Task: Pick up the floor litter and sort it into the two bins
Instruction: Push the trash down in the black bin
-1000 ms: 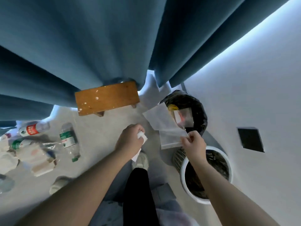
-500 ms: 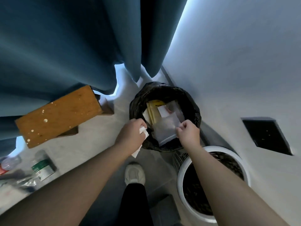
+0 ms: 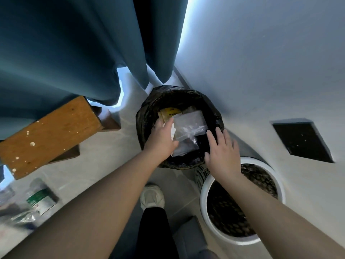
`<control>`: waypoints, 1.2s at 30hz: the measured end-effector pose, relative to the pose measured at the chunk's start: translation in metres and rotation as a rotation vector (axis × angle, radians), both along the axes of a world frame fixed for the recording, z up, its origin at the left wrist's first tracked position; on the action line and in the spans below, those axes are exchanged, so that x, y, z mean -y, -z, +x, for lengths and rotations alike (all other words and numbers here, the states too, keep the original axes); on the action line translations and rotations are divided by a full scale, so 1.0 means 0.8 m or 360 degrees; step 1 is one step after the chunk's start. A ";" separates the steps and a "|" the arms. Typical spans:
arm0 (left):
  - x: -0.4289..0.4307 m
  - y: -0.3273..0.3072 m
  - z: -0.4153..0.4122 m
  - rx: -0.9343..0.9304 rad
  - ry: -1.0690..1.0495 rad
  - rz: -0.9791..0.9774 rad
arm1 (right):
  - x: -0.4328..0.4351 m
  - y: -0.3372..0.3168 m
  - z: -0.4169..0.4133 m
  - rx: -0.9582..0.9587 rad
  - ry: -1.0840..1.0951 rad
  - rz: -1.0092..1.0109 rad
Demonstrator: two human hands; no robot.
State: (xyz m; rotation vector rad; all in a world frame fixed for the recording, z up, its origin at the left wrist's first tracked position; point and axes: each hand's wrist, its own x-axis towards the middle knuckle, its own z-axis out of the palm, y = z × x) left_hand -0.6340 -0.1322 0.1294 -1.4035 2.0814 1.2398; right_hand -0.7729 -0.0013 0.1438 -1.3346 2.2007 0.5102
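Since half a second ago the right hand (image 3: 222,146) has let go of the clear plastic bag (image 3: 188,126). It now hovers flat with fingers spread, holding nothing. The bag lies inside the black-lined bin (image 3: 141,116), its long axis running away from the person. The left hand (image 3: 161,139) has slid over the same bin's mouth, fingers loosely curled round a crumpled white paper scrap (image 3: 173,130) directly above the opening, so a drop looks the likely next move. The white mesh bin (image 3: 239,240) stands nearer, to the right, under the right forearm. Counted: two bins, one clear bag, one yellow packet (image 3: 170,112), one paper scrap, and one green-labelled bottle (image 3: 40,200) on the floor (image 3: 112,156) — litter beside it is too blurred to count.
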 end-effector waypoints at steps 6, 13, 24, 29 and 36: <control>0.006 -0.028 0.035 0.0144 0.0505 -0.0345 | -0.002 -0.033 0.011 -0.0038 -0.0059 0.0078; -0.008 -0.081 0.156 0.0224 0.0531 -0.0340 | 0.033 -0.075 0.086 0.0020 -0.0247 -0.0070; -0.078 -0.120 0.422 0.0292 0.0036 -0.0238 | 0.079 -0.103 0.341 0.0216 -0.0814 0.0116; -0.127 -0.111 0.587 0.0415 -0.0248 -0.0218 | 0.080 -0.095 0.514 0.0255 -0.1070 0.0149; -0.211 -0.072 0.824 0.0596 -0.0614 -0.0005 | 0.045 -0.053 0.736 0.0389 -0.1153 0.0228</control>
